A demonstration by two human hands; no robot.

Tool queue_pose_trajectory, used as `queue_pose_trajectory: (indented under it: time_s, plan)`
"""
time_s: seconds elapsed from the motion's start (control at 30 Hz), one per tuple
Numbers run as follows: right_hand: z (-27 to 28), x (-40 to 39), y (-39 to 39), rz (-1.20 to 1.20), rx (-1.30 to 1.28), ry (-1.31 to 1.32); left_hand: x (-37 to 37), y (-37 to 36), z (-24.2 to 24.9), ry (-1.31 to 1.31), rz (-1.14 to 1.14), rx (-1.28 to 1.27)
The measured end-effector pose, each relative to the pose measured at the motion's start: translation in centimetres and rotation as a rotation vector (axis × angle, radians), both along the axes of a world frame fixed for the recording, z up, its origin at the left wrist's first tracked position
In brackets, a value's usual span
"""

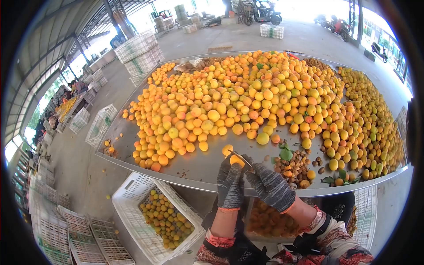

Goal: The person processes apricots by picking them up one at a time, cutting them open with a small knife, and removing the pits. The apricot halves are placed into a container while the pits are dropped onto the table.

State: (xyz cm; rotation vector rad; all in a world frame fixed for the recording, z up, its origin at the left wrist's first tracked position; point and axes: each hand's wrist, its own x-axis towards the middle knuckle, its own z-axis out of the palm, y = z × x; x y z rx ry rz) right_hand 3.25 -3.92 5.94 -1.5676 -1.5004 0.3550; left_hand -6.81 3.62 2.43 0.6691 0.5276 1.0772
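Observation:
My left hand [230,186], in a grey knit glove, closes round an orange apricot [236,160] at the front edge of the metal table. A second orange piece [227,150] shows just beyond it, beside the tool's tip. Gloved as well, my right hand [270,185] pinches a thin, narrow-bladed knife [241,158] whose blade reaches across to the fruit. Both hands are close together. Right of them lies a heap of brown apricot pits [291,168], with green leaves [285,153] at its far side.
A large pile of apricots [212,106] covers much of the metal table [212,159], with greener ones [375,128] at right. Below left stands a white crate [128,198] holding greenish apricots [165,218]. A tub of orange fruit [271,218] sits below my arms. Stacked crates [139,53] stand behind.

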Motion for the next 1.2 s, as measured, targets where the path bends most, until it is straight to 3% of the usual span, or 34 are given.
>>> queue_pose_trajectory:
  time_s: [0.1, 0.17, 0.2, 0.27, 0.3, 0.37, 0.4, 0.47, 0.5, 0.57, 0.7, 0.77, 0.9, 1.0, 1.1, 1.17, 1.2]
  plan:
    - [-1.7, 0.1, 0.4, 0.029, 0.078, -0.048, 0.3, -0.2, 0.0, -0.006, 0.018, 0.069]
    - [-0.7, -0.3, 0.3, 0.164, 0.098, 0.338, 0.5, -0.2, -0.4, 0.002, 0.047, 0.11]
    - [-0.8, -0.1, 0.3, 0.162, 0.097, 0.338, 0.4, -0.3, -0.2, 0.002, 0.045, 0.108]
    - [-0.9, 0.9, 0.1, 0.291, -0.052, 0.71, 0.0, -0.4, 0.6, 0.067, 0.01, 0.07]
    - [-0.7, 1.9, 0.2, 0.291, -0.052, 0.708, -0.2, -0.3, 0.9, 0.066, 0.01, 0.07]
    - [0.0, 3.9, 0.5, 0.261, 0.298, -0.815, -0.2, -0.2, 1.2, 0.097, -0.038, 0.217]
    - [-0.1, 3.9, 0.4, 0.257, 0.296, -0.814, -0.2, -0.2, 1.1, 0.098, -0.042, 0.217]
    - [-0.3, 3.7, 0.5, 0.258, 0.067, -0.451, 0.1, -0.4, 0.7, 0.206, 0.014, 0.211]
    - [-0.4, 3.3, 0.7, 0.258, 0.07, -0.454, 0.4, -0.4, 0.7, 0.204, 0.016, 0.214]
    - [-1.0, 1.6, 0.8, 0.194, -0.05, 0.19, 0.8, -0.8, 0.5, 0.168, 0.003, 0.018]
    - [-3.1, 0.4, 0.4, -0.017, -0.01, -0.081, 1.1, -0.1, -2.3, 0.054, -0.029, 0.171]
    - [-3.3, 1.1, 0.3, 0.124, -0.061, 0.229, 0.5, 0.2, -1.1, 0.144, -0.155, -0.008]
    - [-1.7, 2.5, 0.4, 0.351, -0.005, 0.409, 0.6, -0.5, 1.2, 0.097, -0.04, -0.009]
    - [-2.1, 2.8, 0.4, 0.315, -0.125, 0.219, 0.2, -0.2, 0.3, 0.3, -0.049, 0.131]
    - [-2.4, 1.4, 0.3, 0.217, -0.023, 0.43, 1.3, -0.4, -1.0, 0.261, 0.012, 0.014]
    - [-2.9, 1.0, 0.1, 0.025, -0.033, 0.161, 1.6, -0.6, -1.6, 0.293, 0.052, 0.063]
    - [-3.2, 1.1, -0.1, 0.022, -0.037, 0.163, 1.6, -0.6, -1.8, 0.296, 0.049, 0.059]
